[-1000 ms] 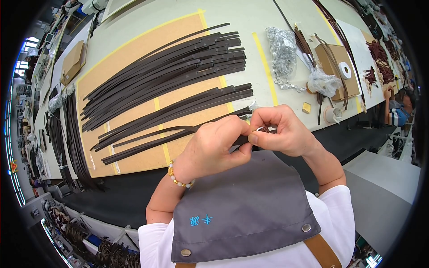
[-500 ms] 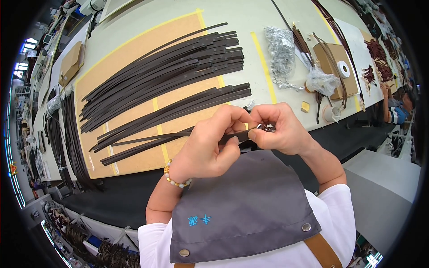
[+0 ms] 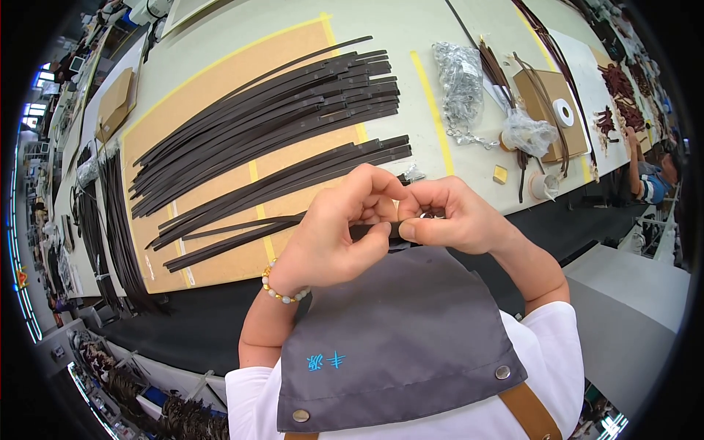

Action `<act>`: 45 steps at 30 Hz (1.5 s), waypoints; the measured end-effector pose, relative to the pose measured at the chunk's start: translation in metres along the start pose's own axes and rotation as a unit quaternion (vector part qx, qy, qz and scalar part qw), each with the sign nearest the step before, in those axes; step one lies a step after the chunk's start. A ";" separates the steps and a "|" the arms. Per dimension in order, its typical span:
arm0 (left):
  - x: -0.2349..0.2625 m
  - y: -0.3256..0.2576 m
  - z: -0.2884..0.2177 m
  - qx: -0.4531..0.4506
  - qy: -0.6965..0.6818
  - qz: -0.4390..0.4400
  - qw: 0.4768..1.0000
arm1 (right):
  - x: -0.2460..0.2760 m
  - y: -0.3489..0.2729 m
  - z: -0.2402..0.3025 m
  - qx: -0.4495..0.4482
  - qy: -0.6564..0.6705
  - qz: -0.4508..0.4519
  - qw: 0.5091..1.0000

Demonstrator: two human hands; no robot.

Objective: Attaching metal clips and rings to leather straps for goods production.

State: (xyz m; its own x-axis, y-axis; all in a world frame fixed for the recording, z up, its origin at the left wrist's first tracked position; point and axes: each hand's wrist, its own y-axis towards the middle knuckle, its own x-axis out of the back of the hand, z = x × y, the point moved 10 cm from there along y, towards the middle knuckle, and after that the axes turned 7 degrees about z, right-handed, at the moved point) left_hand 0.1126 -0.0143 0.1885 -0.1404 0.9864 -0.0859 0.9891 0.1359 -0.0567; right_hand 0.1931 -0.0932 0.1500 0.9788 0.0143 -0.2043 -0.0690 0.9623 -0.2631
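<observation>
Both hands meet above the table's near edge, pinching one dark brown strap (image 3: 361,232). My left hand (image 3: 330,242), with a beaded bracelet (image 3: 286,298) at its wrist, grips the strap between thumb and curled fingers. The strap's tail runs left over the table among the others. Close beside it, my right hand (image 3: 462,218) is closed on the strap's right end, thumb on top. A small shiny metal piece (image 3: 433,215) shows partly under the right fingers; its shape is mostly hidden. Many similar dark straps (image 3: 271,121) lie in rows on a tan board (image 3: 213,88) marked with yellow tape.
Right of the straps lie a clear plastic bag of metal parts (image 3: 459,77), a small yellow block (image 3: 500,174), a white spool (image 3: 544,187) and a cardboard box (image 3: 546,110) with a white roll. Dark straps (image 3: 121,227) hang over the left edge. Another person (image 3: 649,176) works far right.
Both hands have shifted slightly left and drawn closer together along the strap. The right thumb now presses nearer the left thumb, and the metal piece is more covered.
</observation>
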 end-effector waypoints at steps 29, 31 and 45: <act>-0.009 0.002 0.022 -0.007 0.130 0.037 0.991 | 0.009 0.002 0.009 0.006 -0.142 0.064 0.988; -0.009 -0.001 0.023 -0.012 0.128 0.028 0.991 | 0.006 0.002 0.008 0.010 -0.148 0.062 0.987; -0.006 -0.005 0.036 0.054 0.037 0.087 0.994 | -0.003 -0.002 0.003 -0.001 -0.110 0.093 0.990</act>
State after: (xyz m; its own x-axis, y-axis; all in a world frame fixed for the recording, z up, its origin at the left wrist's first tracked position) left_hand 0.1070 -0.0247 0.1534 0.0390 0.9988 -0.0298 0.9871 -0.0432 -0.1543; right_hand 0.1912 -0.0941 0.1539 0.9673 0.2505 -0.0394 -0.2525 0.9368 -0.2422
